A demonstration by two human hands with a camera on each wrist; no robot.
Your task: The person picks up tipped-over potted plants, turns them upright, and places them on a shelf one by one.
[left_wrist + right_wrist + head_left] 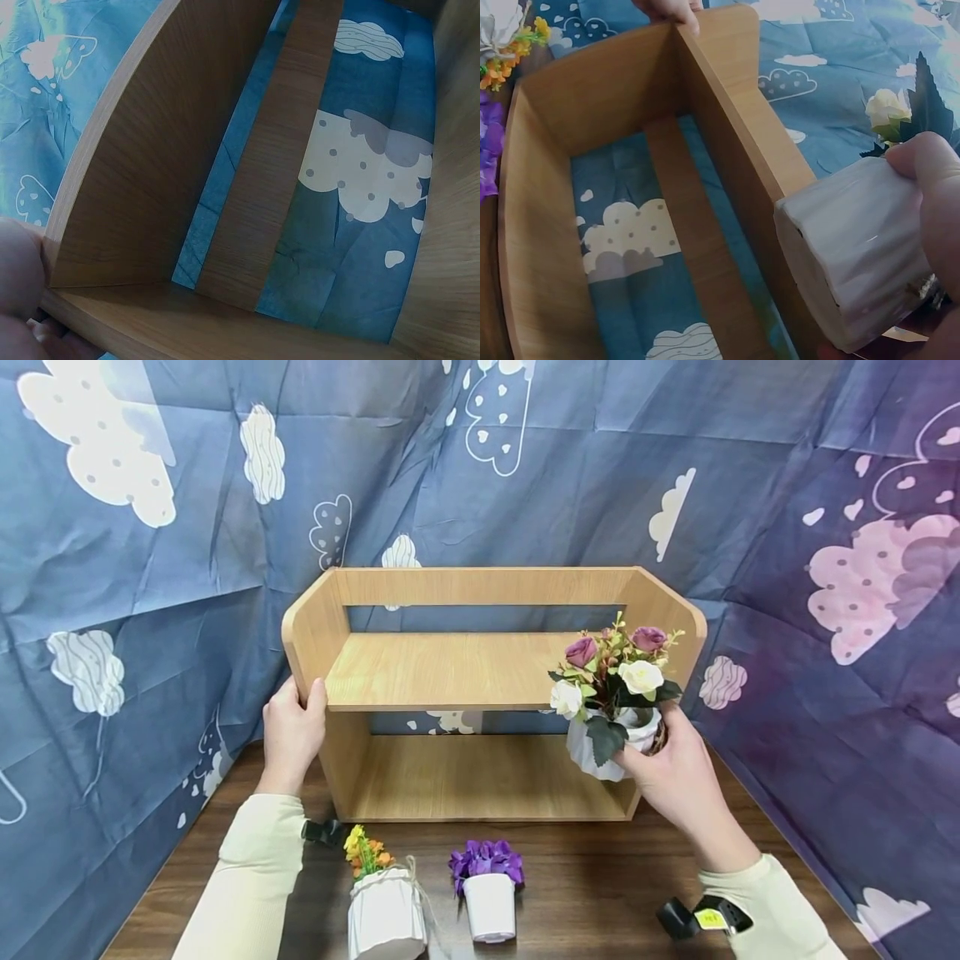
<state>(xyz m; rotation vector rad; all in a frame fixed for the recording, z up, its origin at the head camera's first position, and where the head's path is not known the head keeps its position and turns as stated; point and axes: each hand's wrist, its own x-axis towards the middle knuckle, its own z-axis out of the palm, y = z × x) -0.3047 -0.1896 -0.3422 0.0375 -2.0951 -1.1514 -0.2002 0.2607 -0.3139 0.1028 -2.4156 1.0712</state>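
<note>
With your right hand point(678, 768) you are grasping a white pot point(588, 758) around its side, the thumb lying on the near face; the fingers behind it are staying out of sight. This grip is probably leaving the roses point(581, 652) uncrushed above the rim. You are holding the pot in front of the right end of the shelf unit point(483, 587), about level with the upper board point(442, 670), and it is leaning; whether it is touching the wood, you cannot tell from these views.

Your left hand point(292, 733) is gripping the unit's left side panel point(318, 631), its thumb showing at the front and the other fingers going out of view behind the panel. By the look of it, you are steadying the frame from the end opposite the pot.

On the tabletop point(585, 877), a pot with yellow and orange flowers point(386, 914) and a smaller one with purple flowers point(491, 908) are standing before the unit, between your arms, perhaps waiting there for being within easy reach.
</note>
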